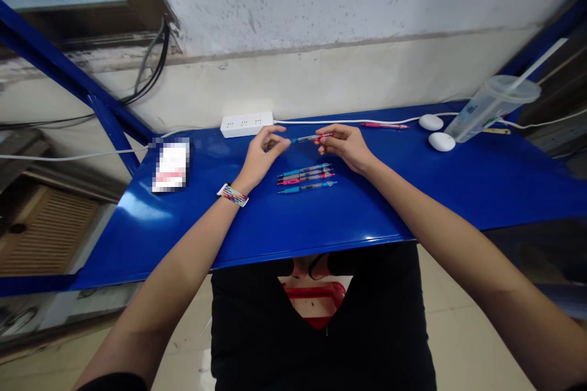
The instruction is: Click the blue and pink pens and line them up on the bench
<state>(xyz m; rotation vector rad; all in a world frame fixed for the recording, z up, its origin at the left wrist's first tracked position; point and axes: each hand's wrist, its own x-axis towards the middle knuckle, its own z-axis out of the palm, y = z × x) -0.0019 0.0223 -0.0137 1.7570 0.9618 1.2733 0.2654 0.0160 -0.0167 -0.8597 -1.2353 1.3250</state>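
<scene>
A pen [303,138] with a blue left end and a red right end is held level above the blue table, spanning both hands. My left hand [262,157] has its thumb against the blue end, the other fingers curled behind; the exact grip there is partly hidden. The red end is pinched between the thumb and fingers of my right hand [345,145]. Just below on the table, several pens lie side by side, among them a blue pen [307,187] nearest me and a red pen [298,181] behind it.
A white power strip [247,124] stands against the wall. Behind my right hand lies another red pen [384,126]. Two white rounded objects [441,142] and a clear cup with a straw [481,107] are at right. A blurred white item [171,165] lies at left.
</scene>
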